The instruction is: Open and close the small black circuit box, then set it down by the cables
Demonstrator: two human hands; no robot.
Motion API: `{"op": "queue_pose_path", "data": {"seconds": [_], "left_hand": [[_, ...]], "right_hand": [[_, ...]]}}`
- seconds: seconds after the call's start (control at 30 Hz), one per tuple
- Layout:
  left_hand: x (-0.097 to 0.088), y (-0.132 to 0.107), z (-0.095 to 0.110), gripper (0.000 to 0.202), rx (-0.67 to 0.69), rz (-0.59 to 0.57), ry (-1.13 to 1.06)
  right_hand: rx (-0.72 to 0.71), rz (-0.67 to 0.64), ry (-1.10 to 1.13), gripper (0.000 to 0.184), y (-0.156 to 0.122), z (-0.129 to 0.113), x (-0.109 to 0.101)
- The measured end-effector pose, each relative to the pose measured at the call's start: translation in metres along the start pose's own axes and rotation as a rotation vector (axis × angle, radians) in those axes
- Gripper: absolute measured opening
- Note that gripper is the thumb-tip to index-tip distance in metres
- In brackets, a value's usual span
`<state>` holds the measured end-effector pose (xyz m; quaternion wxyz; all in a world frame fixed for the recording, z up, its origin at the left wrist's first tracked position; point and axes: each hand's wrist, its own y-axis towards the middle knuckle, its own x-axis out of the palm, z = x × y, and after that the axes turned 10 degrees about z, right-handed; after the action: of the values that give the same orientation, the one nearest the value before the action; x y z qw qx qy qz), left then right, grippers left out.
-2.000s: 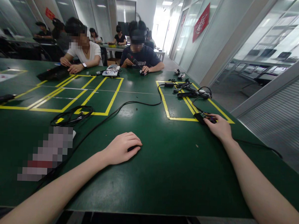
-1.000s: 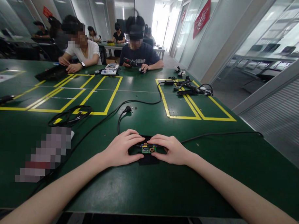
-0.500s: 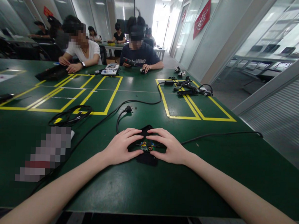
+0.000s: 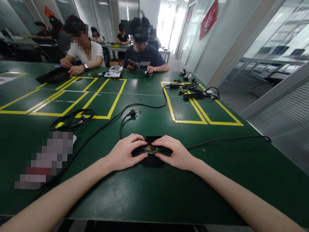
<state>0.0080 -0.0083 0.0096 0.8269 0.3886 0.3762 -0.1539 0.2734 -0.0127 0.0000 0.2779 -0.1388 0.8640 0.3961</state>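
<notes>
A black power adapter (image 4: 151,160) with its case open lies on the green table (image 4: 167,197) in front of me, a green circuit board (image 4: 150,150) showing inside. My left hand (image 4: 125,152) grips its left side with curled fingers. My right hand (image 4: 175,153) grips its right side the same way. A black cable (image 4: 229,138) runs from the adapter to the right. Another cable with a plug (image 4: 131,113) curves away on the far left of it.
Yellow tape boxes (image 4: 111,107) mark the table. A coiled black cable (image 4: 72,120) lies at left, more adapters and cables (image 4: 198,92) at the far right box. Two people (image 4: 143,56) sit across the table, working. A glass wall runs along the right.
My right hand brought the opened adapter from the right tape box to the middle; both hands closed on it. In the last half second the upper case part settled lower.
</notes>
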Motion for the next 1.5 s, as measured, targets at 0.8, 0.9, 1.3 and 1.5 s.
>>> {"op": "queue_pose_path", "data": {"seconds": [0.8,0.9,1.3,1.5], "left_hand": [[0.012,0.004,-0.009,0.027,-0.052,0.057,-0.034],[0.011,0.003,-0.009,0.03,-0.065,0.052,-0.025],[0.013,0.005,-0.016,0.023,-0.138,0.068,0.08],[0.012,0.008,-0.019,0.022,-0.148,0.073,0.107]], "right_hand": [[-0.076,0.088,-0.144,0.029,0.002,0.005,0.014],[-0.092,0.077,-0.133,0.03,0.003,0.003,0.01],[-0.369,-0.064,-0.194,0.007,0.002,-0.001,0.001],[-0.322,0.003,-0.214,0.014,0.004,-0.003,-0.001]]}}
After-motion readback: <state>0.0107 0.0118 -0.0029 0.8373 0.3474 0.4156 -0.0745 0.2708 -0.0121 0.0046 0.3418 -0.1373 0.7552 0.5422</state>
